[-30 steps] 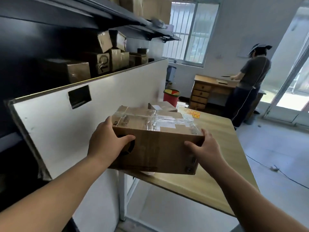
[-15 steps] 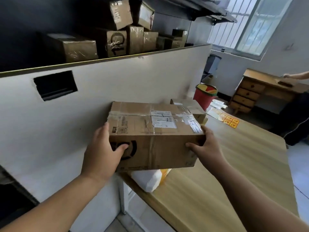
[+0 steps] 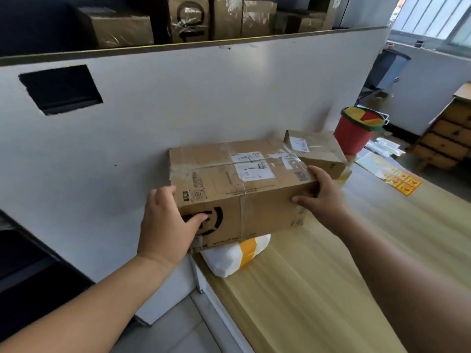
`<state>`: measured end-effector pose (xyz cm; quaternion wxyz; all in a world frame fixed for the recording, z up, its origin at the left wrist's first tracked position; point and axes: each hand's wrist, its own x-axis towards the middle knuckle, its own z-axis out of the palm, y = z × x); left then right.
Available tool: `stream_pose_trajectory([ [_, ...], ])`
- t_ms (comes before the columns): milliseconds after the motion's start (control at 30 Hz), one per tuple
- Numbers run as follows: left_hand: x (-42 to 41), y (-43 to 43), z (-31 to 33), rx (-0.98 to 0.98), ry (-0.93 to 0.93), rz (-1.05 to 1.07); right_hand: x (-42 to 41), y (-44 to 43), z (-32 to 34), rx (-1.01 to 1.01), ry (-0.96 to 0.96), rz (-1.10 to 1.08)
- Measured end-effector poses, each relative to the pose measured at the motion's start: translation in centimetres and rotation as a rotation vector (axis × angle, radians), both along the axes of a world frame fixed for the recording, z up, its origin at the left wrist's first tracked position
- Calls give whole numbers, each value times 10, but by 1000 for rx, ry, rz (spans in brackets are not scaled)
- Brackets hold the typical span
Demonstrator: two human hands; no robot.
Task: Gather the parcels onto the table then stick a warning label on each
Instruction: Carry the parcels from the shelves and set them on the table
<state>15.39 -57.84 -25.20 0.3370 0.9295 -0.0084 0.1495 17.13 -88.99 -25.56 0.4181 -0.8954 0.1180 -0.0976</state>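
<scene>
Over the table's left edge, left hand and right hand grip the box ends

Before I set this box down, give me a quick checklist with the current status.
1. Grip: left hand and right hand hold the big box at its ends: ok.
2. Landing spot free: white-and-yellow soft parcel lies under it: not ok.
3. Bare table to the right: ok.
4. Gap to small box behind: cannot tell.
5. Warning labels on the table: ok.
</scene>
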Motion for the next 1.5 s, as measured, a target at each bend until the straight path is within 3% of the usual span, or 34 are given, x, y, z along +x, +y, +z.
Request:
stream_pose_trajectory([
  [333,-1,-11,-3,240,21,-61,15,-4,-15,-157,116,-73],
  [533,-7,-17,21,407,-113,-203,-20,10,1,-297,-13,-174],
  [800,-37,-34,53,552,-240,-554,-149,29,41,-564,-1,-171],
  [1133,-140,-28,59,529,-287,-835,-345,71,72,-587,93,-405],
  [1500,-227,-85,80,472,-358,-1015,-461,59,90,-622,177,-513],
])
